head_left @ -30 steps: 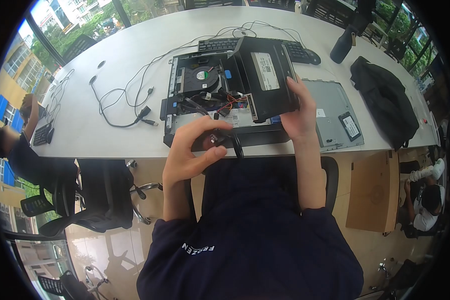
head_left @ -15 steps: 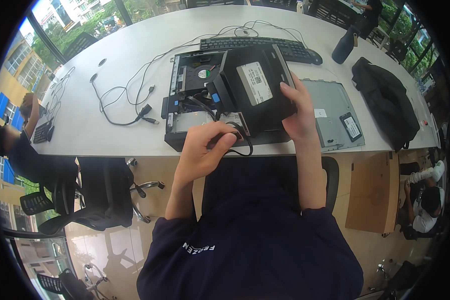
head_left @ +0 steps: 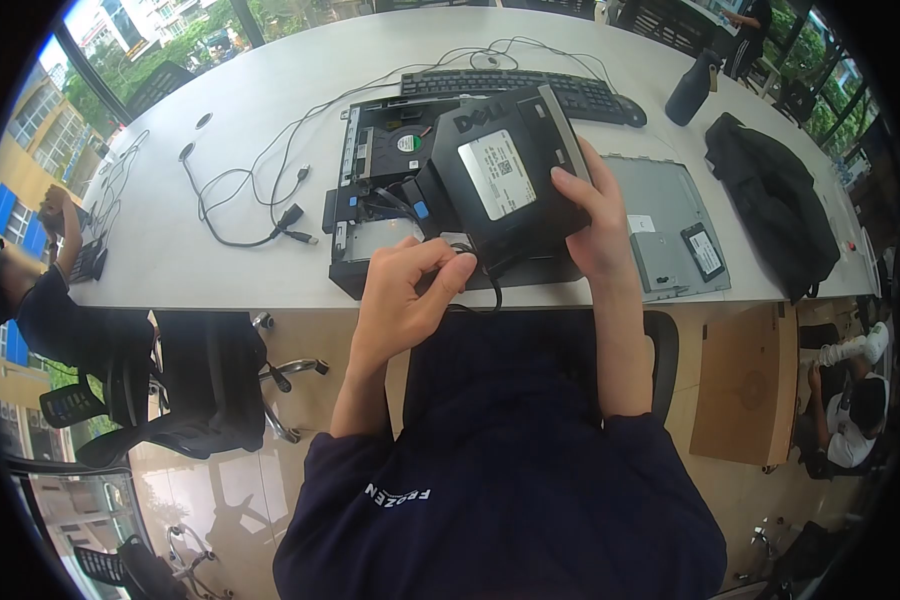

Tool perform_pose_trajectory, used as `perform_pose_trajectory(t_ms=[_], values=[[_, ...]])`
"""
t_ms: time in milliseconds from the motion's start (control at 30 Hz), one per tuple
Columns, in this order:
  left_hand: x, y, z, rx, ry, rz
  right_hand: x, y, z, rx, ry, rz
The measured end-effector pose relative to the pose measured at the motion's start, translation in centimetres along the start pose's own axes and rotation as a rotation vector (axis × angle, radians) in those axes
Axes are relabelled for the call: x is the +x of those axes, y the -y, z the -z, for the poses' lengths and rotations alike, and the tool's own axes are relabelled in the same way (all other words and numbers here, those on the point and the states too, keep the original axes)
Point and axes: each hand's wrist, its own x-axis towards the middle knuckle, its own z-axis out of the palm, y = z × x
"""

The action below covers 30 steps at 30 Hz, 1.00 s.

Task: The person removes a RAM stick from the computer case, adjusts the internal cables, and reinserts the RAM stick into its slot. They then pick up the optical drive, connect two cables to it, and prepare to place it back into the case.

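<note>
An opened desktop computer case [head_left: 355, 282] lies at the table's front edge, its fan [head_left: 408, 144] and some cables showing. My right hand [head_left: 602, 215] grips the right side of a black Dell drive bracket [head_left: 535, 150] with a white label, tilted up over the case. Fingers pinched, my left hand [head_left: 415, 295] holds a thin black cable [head_left: 497, 290] by the bracket's lower left corner. The cable loops below the bracket; its end is hidden by my fingers. Blue clips [head_left: 421, 210] show at the bracket's left edge.
A grey metal side panel [head_left: 670, 190] lies right of the case. Behind are a keyboard [head_left: 510, 85] and mouse [head_left: 628, 111]. Loose cables [head_left: 240, 240] lie left; a bottle [head_left: 692, 92] and black bag [head_left: 770, 200] right. One person [head_left: 50, 260] sits at the far left.
The bracket has tilted and turned slightly in my right hand, so its Dell lettering now shows. My left hand has shifted slightly, still pinching the cable.
</note>
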Motion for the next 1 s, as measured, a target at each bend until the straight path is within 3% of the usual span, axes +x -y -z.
perform_pose_trajectory(t_ms=[467,567,900,1000], values=[[-0.1,-0.2,0.3,0.194,-0.001,-0.009,-0.2,-0.7,0.2,-0.138,0.032,0.123],[-0.3,-0.1,-0.4,0.065,-0.029,-0.053,-0.2,-0.5,0.2,-0.073,0.040,0.065],[-0.3,0.3,0.0,0.125,0.024,-0.043,-0.3,-0.3,0.1,-0.034,0.006,0.044],[-0.1,0.8,0.4,0.001,0.086,-0.166,-0.2,-0.3,0.1,0.008,-0.006,0.022]])
